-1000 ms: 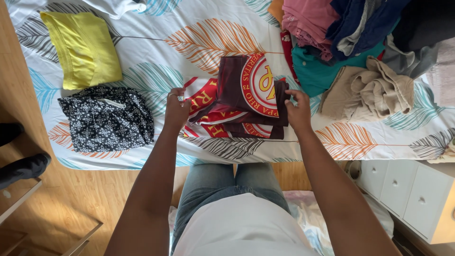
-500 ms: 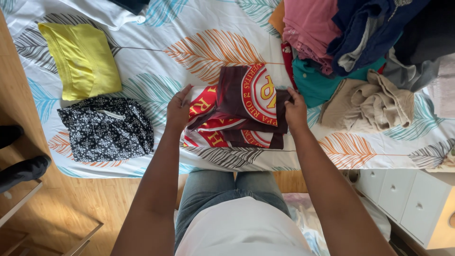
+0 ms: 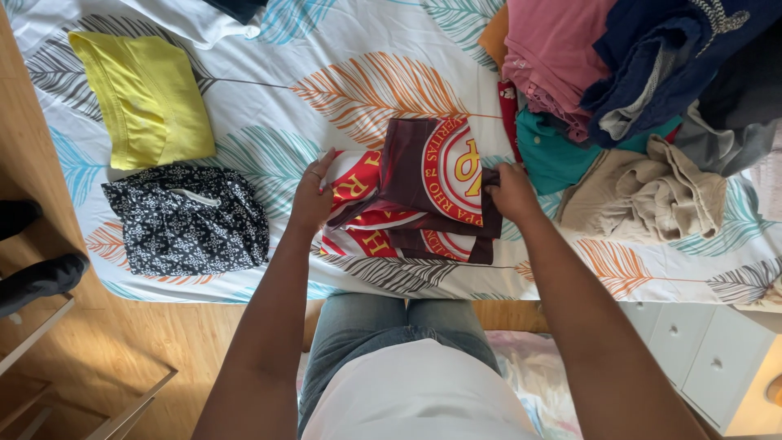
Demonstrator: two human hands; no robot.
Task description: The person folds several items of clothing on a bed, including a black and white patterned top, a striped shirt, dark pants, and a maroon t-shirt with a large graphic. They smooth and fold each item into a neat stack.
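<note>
- Bed (image 3: 244, 49): covered by a white sheet with a large leaf print in orange, teal and grey.
- Yellow folded garment (image 3: 145, 98), far left, lying flat.
- Black-and-white patterned folded garment (image 3: 187, 220), just below the yellow one.
- Maroon and red printed cloth (image 3: 415, 195), centre, partly folded.
- Heap of unfolded clothes (image 3: 635, 106), right: pink, navy, teal, beige, grey.
</note>
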